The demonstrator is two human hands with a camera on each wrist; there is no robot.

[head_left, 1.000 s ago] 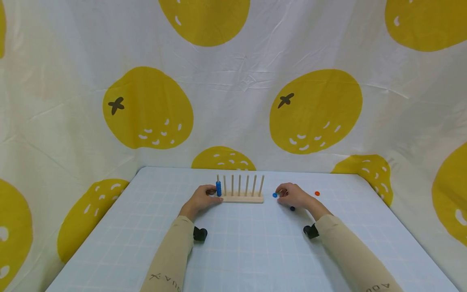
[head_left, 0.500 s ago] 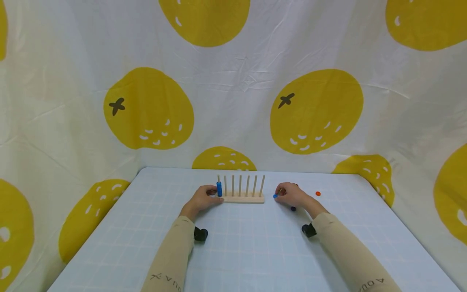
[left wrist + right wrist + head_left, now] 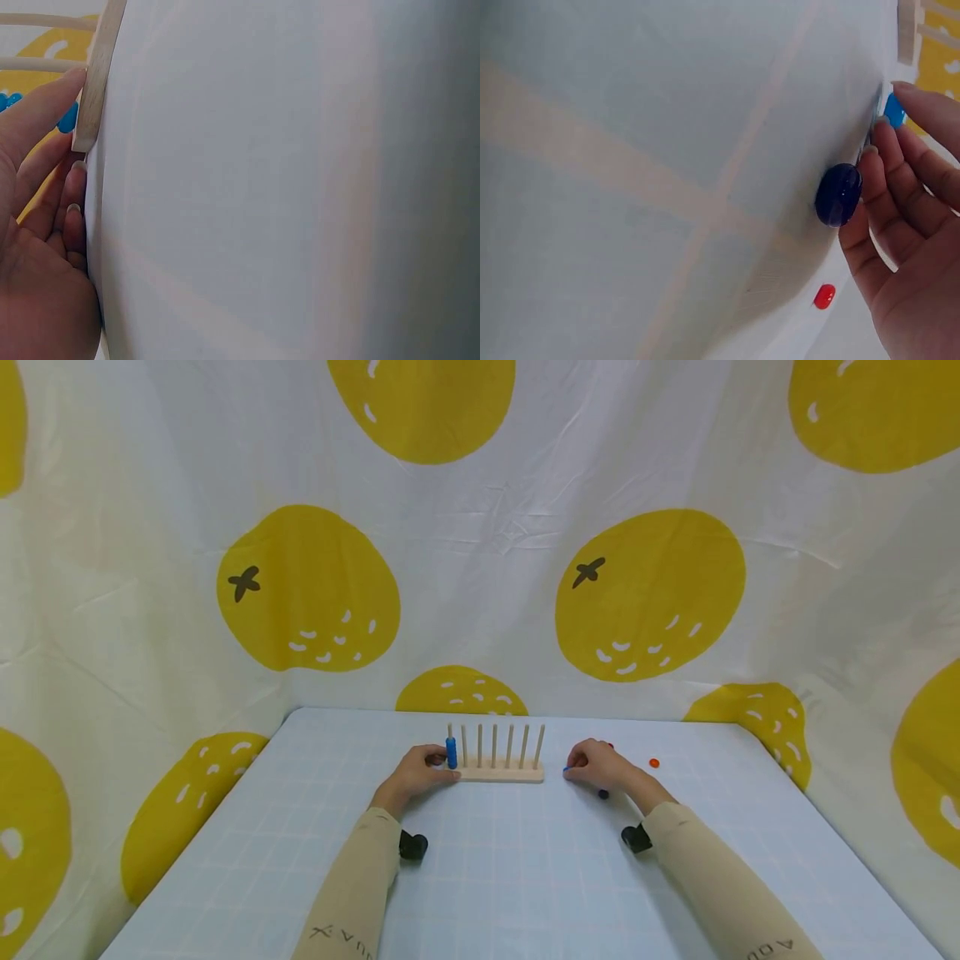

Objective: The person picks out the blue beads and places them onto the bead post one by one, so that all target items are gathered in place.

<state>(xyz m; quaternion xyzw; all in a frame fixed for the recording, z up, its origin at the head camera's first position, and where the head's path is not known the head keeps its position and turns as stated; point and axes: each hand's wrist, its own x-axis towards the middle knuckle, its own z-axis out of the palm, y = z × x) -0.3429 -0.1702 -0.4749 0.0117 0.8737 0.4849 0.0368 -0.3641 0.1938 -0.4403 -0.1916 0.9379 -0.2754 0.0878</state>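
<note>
A wooden peg rack [image 3: 502,774] stands on the table with a row of several upright pegs. Blue beads [image 3: 452,753] are stacked on its leftmost peg; the other pegs are bare. My left hand [image 3: 415,770] grips the rack's left end, thumb on the front of the base and fingers curled behind it. To the right of the rack, my right hand [image 3: 597,763] pinches a single blue bead [image 3: 895,110] between thumb and fingertips, low at the tabletop. Close beside those fingers lies a dark blue bead [image 3: 838,195].
An orange-red bead [image 3: 655,763] lies to the right of my right hand. Just behind the hand, a small red piece [image 3: 611,746] is mostly hidden. A pale checked cloth covers the table [image 3: 510,877], and a white curtain [image 3: 472,585] with yellow fruit hangs behind it.
My right hand has moved slightly left and closed its fingertips on the blue bead, which lay beside them before. The left hand keeps its hold on the rack.
</note>
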